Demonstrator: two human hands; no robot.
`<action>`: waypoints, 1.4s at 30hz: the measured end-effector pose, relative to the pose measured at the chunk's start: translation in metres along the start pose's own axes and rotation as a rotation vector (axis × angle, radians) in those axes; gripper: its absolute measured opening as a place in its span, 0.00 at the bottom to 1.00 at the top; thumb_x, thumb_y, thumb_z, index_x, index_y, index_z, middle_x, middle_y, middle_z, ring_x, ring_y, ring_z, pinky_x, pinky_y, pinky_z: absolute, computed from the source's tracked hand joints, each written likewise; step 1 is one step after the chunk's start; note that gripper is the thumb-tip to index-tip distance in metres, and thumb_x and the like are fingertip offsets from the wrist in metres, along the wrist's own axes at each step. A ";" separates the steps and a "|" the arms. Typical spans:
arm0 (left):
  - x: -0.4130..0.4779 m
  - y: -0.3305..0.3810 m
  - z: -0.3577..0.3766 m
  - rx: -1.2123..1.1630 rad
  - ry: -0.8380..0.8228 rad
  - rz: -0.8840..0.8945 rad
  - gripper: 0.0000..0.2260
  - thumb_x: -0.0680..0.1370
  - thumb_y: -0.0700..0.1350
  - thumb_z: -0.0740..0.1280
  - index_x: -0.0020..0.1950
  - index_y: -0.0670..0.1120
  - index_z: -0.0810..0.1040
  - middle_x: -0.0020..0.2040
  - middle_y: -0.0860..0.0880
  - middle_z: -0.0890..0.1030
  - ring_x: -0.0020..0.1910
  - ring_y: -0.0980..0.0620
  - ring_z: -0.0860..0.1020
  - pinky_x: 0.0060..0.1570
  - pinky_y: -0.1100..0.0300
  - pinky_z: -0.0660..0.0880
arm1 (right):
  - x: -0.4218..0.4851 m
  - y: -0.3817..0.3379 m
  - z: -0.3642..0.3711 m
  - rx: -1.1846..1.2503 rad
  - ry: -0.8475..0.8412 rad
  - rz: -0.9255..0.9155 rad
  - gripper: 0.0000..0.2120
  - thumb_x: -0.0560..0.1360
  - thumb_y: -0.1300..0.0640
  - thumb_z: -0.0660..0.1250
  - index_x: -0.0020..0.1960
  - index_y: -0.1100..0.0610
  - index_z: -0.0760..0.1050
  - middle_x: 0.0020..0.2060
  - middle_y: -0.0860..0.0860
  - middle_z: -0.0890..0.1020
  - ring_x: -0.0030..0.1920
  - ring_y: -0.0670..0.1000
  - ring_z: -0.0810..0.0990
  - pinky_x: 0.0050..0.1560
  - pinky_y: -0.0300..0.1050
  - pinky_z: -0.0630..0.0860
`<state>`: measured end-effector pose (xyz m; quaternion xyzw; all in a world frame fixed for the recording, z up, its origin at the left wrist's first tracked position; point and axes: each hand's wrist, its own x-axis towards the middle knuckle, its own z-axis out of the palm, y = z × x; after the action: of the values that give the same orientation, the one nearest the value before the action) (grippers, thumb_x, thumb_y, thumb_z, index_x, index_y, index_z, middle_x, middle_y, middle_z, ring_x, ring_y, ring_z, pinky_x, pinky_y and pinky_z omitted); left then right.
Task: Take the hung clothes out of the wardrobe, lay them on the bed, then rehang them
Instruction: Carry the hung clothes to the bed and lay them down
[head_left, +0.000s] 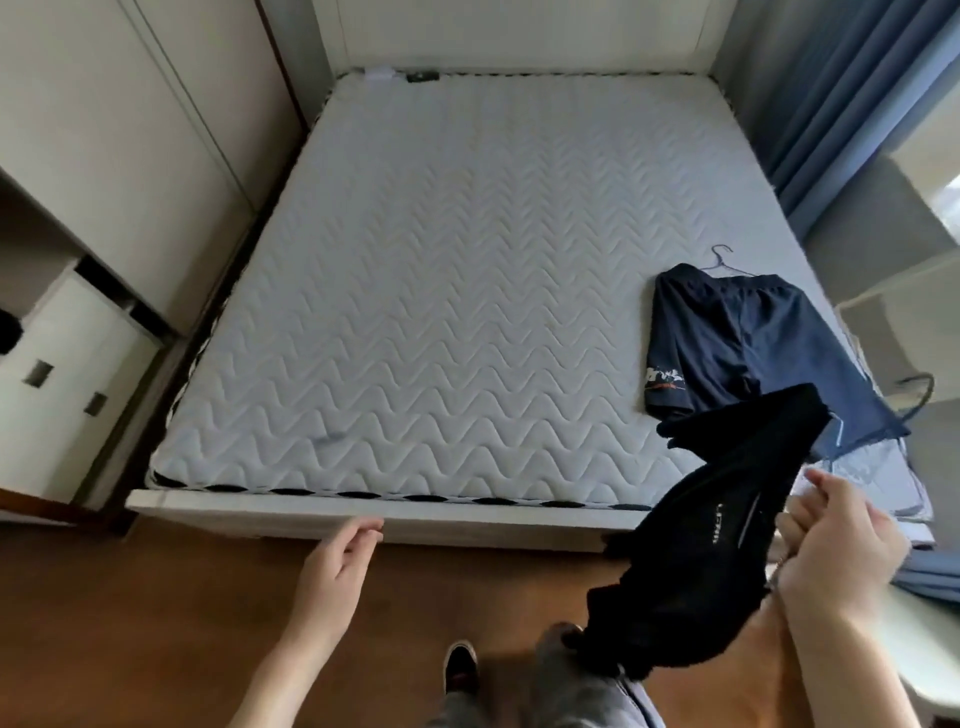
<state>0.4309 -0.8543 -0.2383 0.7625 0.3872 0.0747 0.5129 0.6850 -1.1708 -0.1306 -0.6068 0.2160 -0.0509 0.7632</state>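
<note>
The right grip (841, 540) clutched a limp black fabric garment (711, 525), which dangled in the air over the near right corner of the white wave-quilted mattress (441, 286). The left grip (337, 561) hovered with loosely curled fingers, holding nothing, above the brown wooden floor (156, 597) just before the bed's foot edge. On the mattress's right side lay navy blue shorts (748, 332) on a thin wire hanger (722, 257), near a long blue curtain (841, 78).

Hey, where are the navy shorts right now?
In the head view, the navy shorts lie on the right side of the mattress, on a wire hanger, just beyond the black garment that the right hand grips.
</note>
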 end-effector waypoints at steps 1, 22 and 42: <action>0.016 0.002 -0.005 0.004 -0.023 0.012 0.08 0.81 0.44 0.61 0.51 0.54 0.80 0.48 0.60 0.83 0.51 0.62 0.80 0.51 0.68 0.74 | -0.001 0.001 0.014 0.011 0.006 -0.017 0.13 0.72 0.63 0.61 0.31 0.54 0.63 0.19 0.43 0.62 0.20 0.43 0.58 0.21 0.37 0.52; 0.435 0.076 0.055 0.321 -0.138 0.225 0.11 0.80 0.45 0.60 0.59 0.47 0.79 0.56 0.51 0.79 0.52 0.52 0.79 0.54 0.58 0.74 | 0.175 0.063 0.363 0.315 0.035 0.102 0.10 0.75 0.69 0.51 0.41 0.59 0.68 0.27 0.49 0.68 0.26 0.46 0.63 0.26 0.39 0.60; 0.872 -0.113 0.237 0.825 0.096 0.476 0.27 0.74 0.55 0.56 0.70 0.47 0.72 0.69 0.45 0.74 0.65 0.40 0.70 0.67 0.46 0.63 | 0.447 0.410 0.610 0.196 -0.120 0.191 0.08 0.80 0.65 0.60 0.44 0.65 0.74 0.37 0.58 0.79 0.36 0.53 0.81 0.46 0.48 0.83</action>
<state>1.0949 -0.4250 -0.6898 0.9656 0.2223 0.0653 0.1178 1.2508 -0.6652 -0.5358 -0.5082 0.2206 0.0375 0.8317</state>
